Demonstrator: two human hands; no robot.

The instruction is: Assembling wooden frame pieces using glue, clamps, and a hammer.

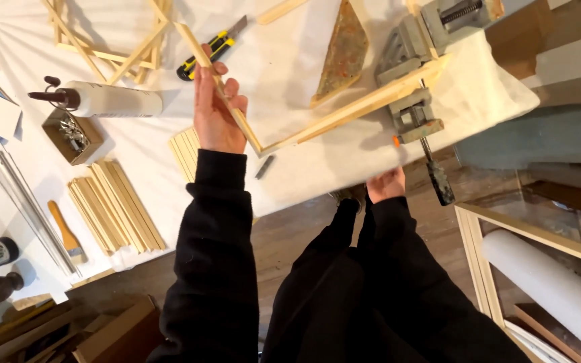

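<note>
My left hand (215,107) is closed around a thin wooden strip (196,47) that meets a second strip (364,106) at a corner, making an L-shaped frame piece on the white-covered table (284,74). The second strip's far end sits in a grey metal corner clamp (411,111). My right hand (386,183) rests at the table's near edge below the clamp, close to its black handle (440,180). Whether this hand grips anything cannot be told. Both arms wear black sleeves.
A yellow-and-black utility knife (211,48), a white glue tube (105,99), a small box of metal bits (72,134), a stack of wood strips (117,212), a brush (67,234) and a finished wooden frame (112,33) lie on the table. A white roll (546,282) lies at the right.
</note>
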